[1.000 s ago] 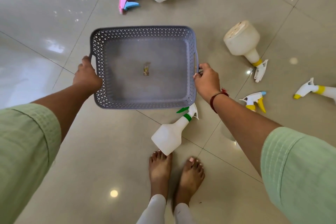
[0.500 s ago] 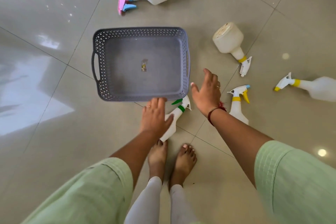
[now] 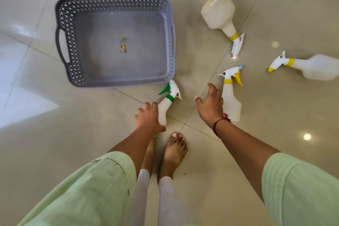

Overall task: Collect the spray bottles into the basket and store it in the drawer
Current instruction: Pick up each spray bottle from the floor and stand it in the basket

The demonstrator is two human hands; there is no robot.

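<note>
Glossy beige tiles lay under you, with the perforated grey plastic basket (image 3: 115,42) empty beside smooth white bottles. Your left hand (image 3: 149,115) curled around the green-collared bottle (image 3: 166,104), though I couldn't tell how firmly; your right hand (image 3: 210,105) hovered spread beside the yellow-collared bottle (image 3: 230,101). Slick plastic could slip from a loose hold.

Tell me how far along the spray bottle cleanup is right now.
Barely started. Done: the grey basket sits on the floor, holding no bottles. In hand: the left hand is on the green-trigger bottle; the right hand, open, is beside the yellow-collared bottle. Left: every bottle, then the drawer, which is not in view.
</note>
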